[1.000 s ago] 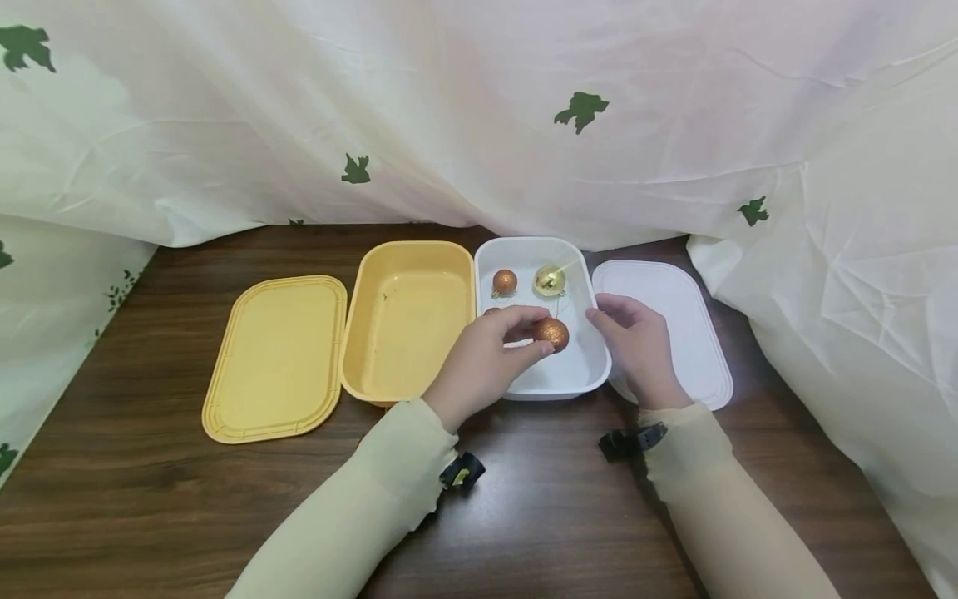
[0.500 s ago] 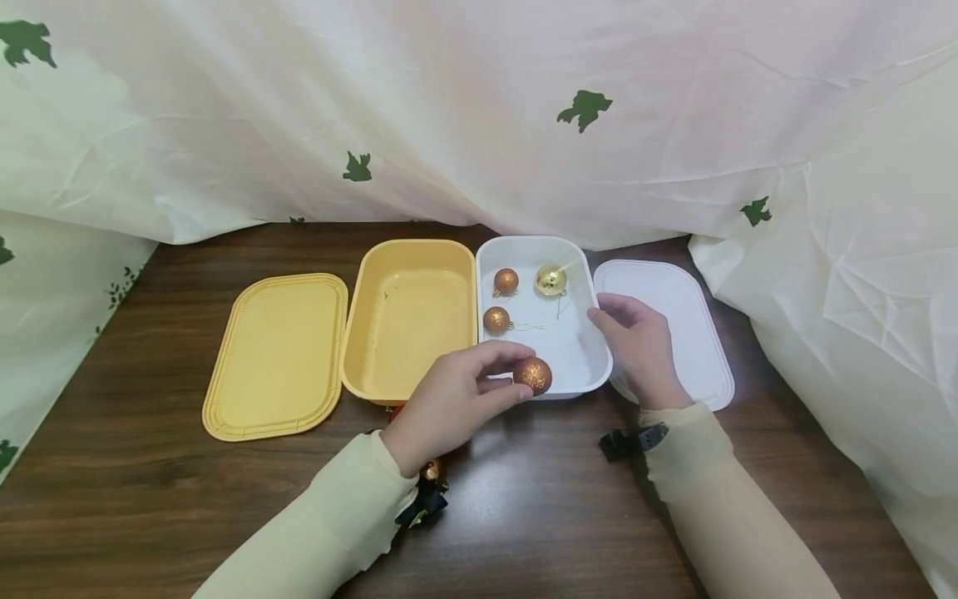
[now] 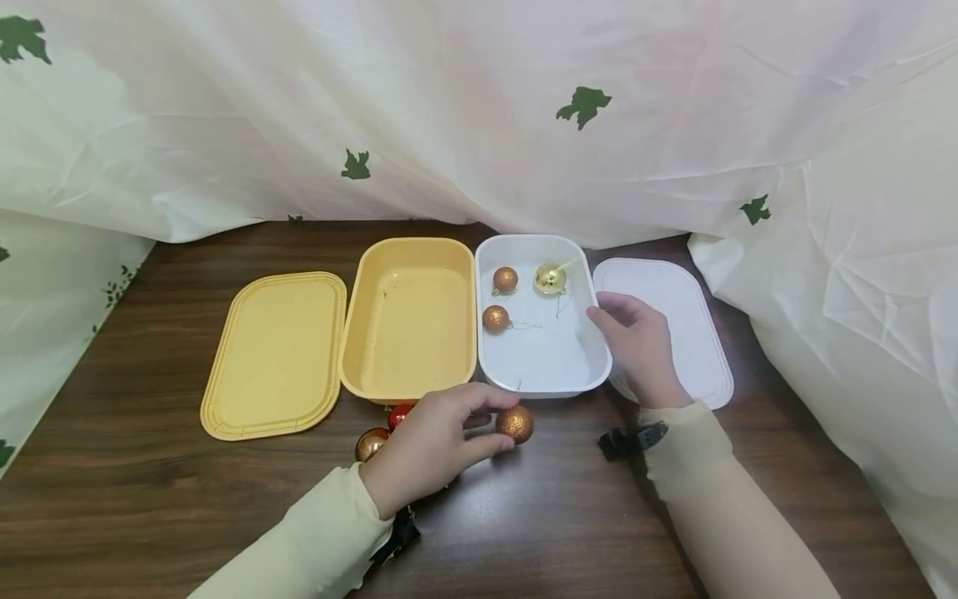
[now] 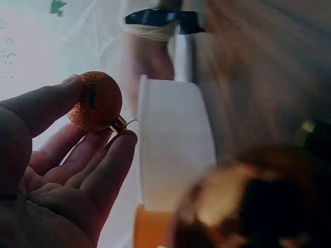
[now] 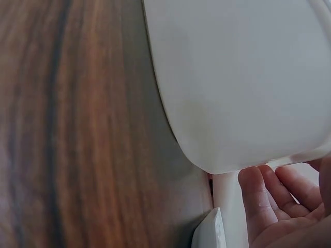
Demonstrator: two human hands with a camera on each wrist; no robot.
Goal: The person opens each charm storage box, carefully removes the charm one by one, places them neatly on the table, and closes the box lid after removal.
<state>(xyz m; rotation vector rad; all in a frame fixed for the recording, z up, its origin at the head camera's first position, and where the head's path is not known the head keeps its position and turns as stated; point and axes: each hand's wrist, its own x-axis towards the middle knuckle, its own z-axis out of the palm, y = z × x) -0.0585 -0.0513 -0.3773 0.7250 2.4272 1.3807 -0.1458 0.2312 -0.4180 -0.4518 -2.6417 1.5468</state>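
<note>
My left hand [image 3: 430, 441] pinches a glittery copper Christmas bauble [image 3: 515, 425] between thumb and fingers, in front of the white box [image 3: 550, 378]. In the left wrist view the bauble [image 4: 97, 101] shows its gold cap and a thin loop near a fingertip. My right hand [image 3: 639, 345] grips the right rim of the white box, thumb over the edge; the right wrist view has its fingers [image 5: 254, 199] against the outer wall. Inside the box lie two small copper baubles [image 3: 505, 280] and a shiny gold bauble [image 3: 550, 279].
A yellow box [image 3: 407, 324] adjoins the white one on the left. The yellow lid [image 3: 277, 358] lies beside it, and the white lid [image 3: 688, 333] lies at far right. Partly behind my left hand sit a red bauble [image 3: 400, 413] and a shiny copper bauble [image 3: 372, 444].
My left hand has carried the bauble out from over the white box, toward me and leftward. A second copper bauble in the box has come into view. My right hand stays on the rim.
</note>
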